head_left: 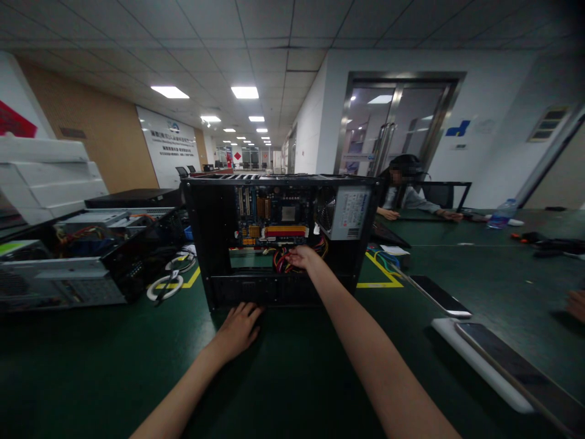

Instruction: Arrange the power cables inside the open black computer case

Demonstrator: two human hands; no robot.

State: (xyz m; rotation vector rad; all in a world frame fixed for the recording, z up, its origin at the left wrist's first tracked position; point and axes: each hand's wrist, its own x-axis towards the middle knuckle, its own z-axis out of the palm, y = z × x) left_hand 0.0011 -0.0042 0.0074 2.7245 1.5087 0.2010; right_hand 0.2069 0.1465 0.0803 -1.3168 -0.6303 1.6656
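Observation:
A black computer case (242, 291) stands open on the green table, its inside facing me. At its upper middle is a motherboard (287, 213) with red and yellow memory slots. The power supply (351, 212) sits at the upper right. My right hand (299, 257) reaches into the case, fingers closed on the bundled cables (280, 261) below the motherboard. My left hand (238, 329) lies on the table at the case's lower front edge, fingers spread, holding nothing; its fingertips are near or against the case.
Another opened computer case (77, 280) lies at the left, with a coiled white cable (164, 288) beside it. Phones (439, 295) lie at the right. Across the table (439, 262) sits a person (404, 189); another person's hand (576, 305) shows at the right edge. A bottle (501, 214) stands far right.

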